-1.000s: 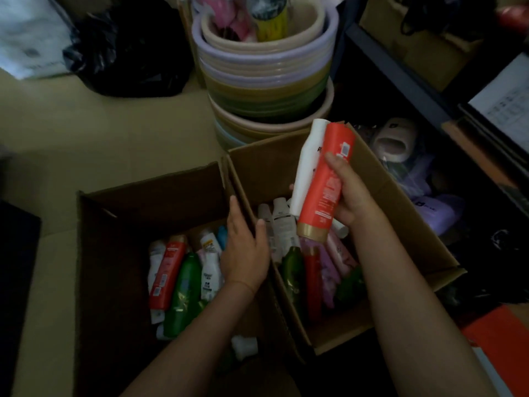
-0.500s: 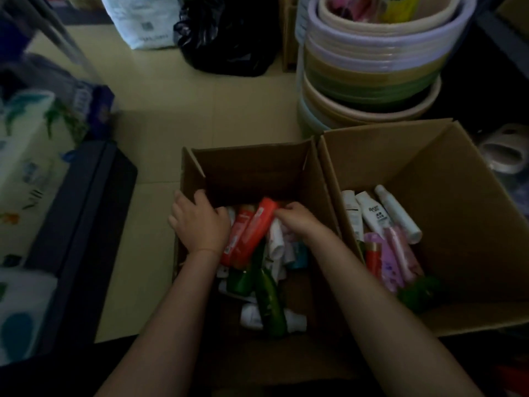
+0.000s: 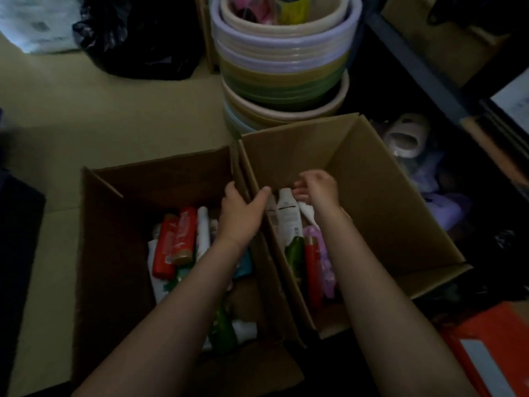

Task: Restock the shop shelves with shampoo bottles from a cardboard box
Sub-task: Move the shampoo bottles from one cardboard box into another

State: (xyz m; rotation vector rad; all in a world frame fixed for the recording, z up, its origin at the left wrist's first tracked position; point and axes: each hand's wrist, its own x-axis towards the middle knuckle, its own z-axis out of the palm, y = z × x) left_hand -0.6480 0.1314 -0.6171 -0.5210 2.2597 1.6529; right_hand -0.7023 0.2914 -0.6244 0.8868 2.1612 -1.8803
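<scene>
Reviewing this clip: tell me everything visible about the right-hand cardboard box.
The right-hand cardboard box is plain brown corrugated card, open-topped with its flaps standing up, on the floor against the left box. Bottles lie along its near-left side: white, green, red and lilac; the rest of its interior looks bare. The left hand straddles the shared walls, thumb inside; the right hand reaches in over the white bottles.
</scene>
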